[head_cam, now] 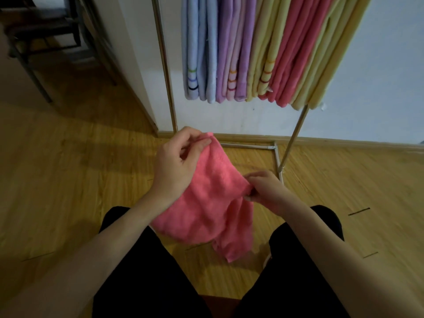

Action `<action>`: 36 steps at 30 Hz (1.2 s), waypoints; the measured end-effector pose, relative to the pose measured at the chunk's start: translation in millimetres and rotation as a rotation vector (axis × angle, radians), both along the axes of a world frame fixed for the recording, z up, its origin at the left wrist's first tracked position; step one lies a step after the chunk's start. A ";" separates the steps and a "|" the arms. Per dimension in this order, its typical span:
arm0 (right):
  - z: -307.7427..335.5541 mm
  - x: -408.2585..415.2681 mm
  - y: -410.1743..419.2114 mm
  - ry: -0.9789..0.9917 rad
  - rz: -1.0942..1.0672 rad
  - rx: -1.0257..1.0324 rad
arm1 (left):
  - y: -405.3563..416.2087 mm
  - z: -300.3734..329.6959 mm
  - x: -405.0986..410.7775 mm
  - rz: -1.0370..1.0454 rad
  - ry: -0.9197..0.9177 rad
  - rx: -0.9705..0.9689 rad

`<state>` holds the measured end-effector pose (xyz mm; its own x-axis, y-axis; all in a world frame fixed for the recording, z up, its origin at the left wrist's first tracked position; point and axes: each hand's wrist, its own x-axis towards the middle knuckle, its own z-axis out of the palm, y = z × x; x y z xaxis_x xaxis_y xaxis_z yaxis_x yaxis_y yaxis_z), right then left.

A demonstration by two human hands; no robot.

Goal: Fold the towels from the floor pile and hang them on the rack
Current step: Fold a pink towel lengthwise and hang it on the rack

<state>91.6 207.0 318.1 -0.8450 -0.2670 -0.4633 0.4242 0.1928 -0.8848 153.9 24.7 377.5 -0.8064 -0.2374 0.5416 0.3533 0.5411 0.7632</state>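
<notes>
A pink towel hangs crumpled between my hands, above my knees. My left hand pinches its upper corner with thumb and fingers. My right hand pinches the towel's right edge lower down. The loose end droops toward the floor between my legs. Ahead stands the metal rack, with folded blue, purple, yellow and pink towels hanging side by side on it. No floor pile is in view.
The rack's base bars lie on the wooden floor close in front of me. A white wall is behind the rack. A dark metal-framed piece of furniture stands at the far left.
</notes>
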 end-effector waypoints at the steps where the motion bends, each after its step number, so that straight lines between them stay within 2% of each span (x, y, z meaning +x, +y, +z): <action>1: -1.0 -0.4 4.3 0.019 0.044 0.041 | 3.0 6.0 -3.0 -0.024 -0.004 0.015; 3: 1.2 -1.8 11.4 0.112 0.141 0.178 | 8.7 17.4 -7.8 -0.084 -0.028 0.037; 5: 12.0 -1.8 14.3 0.229 0.193 0.198 | 13.8 26.5 -11.8 -0.140 -0.047 0.028; 9: 36.6 -4.6 8.3 0.418 0.208 -0.064 | 19.9 31.5 -20.5 -0.187 -0.087 -0.041; 13: 45.3 -3.1 -2.9 0.521 0.235 -0.320 | 21.3 27.8 -26.6 -0.179 -0.132 -0.021; 19: 55.0 -0.3 -14.5 0.575 0.182 -0.400 | 17.4 23.4 -23.3 -0.162 -0.270 0.177; 22: 60.4 -1.2 -15.3 0.630 0.156 -0.380 | 9.8 18.8 -12.2 -0.237 -0.365 0.232; 25: 68.0 -0.1 -16.6 0.666 0.129 -0.372 | 5.7 3.6 -1.6 -0.329 -0.466 0.191; 31: 75.8 -3.7 -13.1 0.621 0.006 -0.388 | -11.2 -44.1 9.8 -0.301 -0.709 0.068; 36: 58.9 -12.0 -3.3 0.591 -0.068 -0.262 | -30.8 -50.8 8.8 -0.162 -0.791 0.178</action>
<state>79.6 203.7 377.0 -0.9567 -0.2444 0.1582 -0.1451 -0.0711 -0.9869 162.7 -6.1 326.7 -0.9654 -0.1136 -0.2348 -0.2605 0.3775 0.8886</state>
